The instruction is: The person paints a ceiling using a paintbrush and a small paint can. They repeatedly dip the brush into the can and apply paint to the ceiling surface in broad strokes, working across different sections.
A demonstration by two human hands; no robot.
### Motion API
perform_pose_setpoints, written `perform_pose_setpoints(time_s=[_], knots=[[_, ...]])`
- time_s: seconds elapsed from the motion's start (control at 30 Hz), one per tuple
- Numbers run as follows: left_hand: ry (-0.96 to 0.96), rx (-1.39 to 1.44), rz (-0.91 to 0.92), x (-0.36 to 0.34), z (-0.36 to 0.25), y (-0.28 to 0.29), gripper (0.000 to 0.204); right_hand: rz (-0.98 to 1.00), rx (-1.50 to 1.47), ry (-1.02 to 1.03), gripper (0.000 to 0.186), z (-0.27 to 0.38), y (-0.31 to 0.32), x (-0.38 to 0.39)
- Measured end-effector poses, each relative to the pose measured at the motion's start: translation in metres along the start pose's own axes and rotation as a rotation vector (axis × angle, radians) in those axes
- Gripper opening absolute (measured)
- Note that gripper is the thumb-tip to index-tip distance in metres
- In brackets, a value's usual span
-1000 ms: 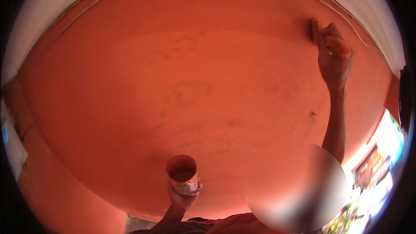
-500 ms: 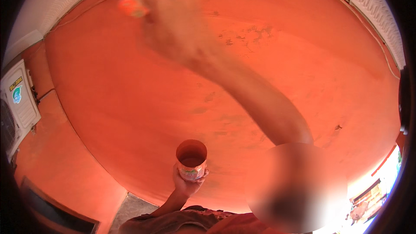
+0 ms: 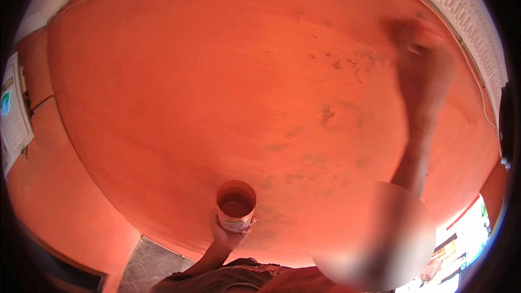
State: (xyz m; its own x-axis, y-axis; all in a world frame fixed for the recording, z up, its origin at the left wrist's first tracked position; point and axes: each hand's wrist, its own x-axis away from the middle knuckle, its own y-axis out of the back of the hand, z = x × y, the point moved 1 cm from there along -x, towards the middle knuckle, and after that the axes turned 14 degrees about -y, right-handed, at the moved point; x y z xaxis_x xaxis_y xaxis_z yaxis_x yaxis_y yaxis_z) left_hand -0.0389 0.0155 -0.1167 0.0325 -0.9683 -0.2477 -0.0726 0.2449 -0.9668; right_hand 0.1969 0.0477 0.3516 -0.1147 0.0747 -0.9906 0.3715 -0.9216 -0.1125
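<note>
Low in the middle, my left hand (image 3: 228,235) is closed round the underside and side of a paint can (image 3: 236,223). The can is upright, its open top facing me, with reddish-orange paint inside and orange smears on its outside. My right arm reaches far up to the right. Motion smears my right hand (image 3: 429,54), which is closed on what looks like a paintbrush (image 3: 426,35), orange on its visible part. The hand is at the upper right of an orange wall (image 3: 190,103). Whether the bristles touch the wall is too blurred to tell.
Dark, worn patches (image 3: 327,114) mark the wall's middle and right. White moulded trim (image 3: 450,11) and a cable run along its upper right edge. At the left hangs a white air-conditioner unit (image 3: 16,114). Grey floor (image 3: 152,266) shows below; a bright opening lies lower right.
My right hand has swept from the upper left across to the upper right with the brush. The can in my left hand stays nearly in place. The view has shifted slightly.
</note>
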Motion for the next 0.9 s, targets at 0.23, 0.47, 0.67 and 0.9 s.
perform_pose_setpoints(time_s=[0.23,0.47,0.67,0.9], knots=[[0.135,0.06,0.019,-0.011,0.012,-0.011,0.065,-0.29,-0.373,0.52,0.02,0.189,-0.105,0.035],[0.074,0.007,0.057,-0.006,0.001,-0.03,0.065,0.243,-0.362,0.311,0.016,0.204,-0.078,-0.007],[-0.11,-0.038,0.015,0.011,-0.015,-0.005,0.064,0.147,-0.636,-0.092,0.019,-0.048,-0.029,-0.037],[-0.053,-0.006,0.044,0.001,-0.004,0.003,0.066,0.038,0.046,-0.055,0.019,-0.068,0.002,-0.027]])
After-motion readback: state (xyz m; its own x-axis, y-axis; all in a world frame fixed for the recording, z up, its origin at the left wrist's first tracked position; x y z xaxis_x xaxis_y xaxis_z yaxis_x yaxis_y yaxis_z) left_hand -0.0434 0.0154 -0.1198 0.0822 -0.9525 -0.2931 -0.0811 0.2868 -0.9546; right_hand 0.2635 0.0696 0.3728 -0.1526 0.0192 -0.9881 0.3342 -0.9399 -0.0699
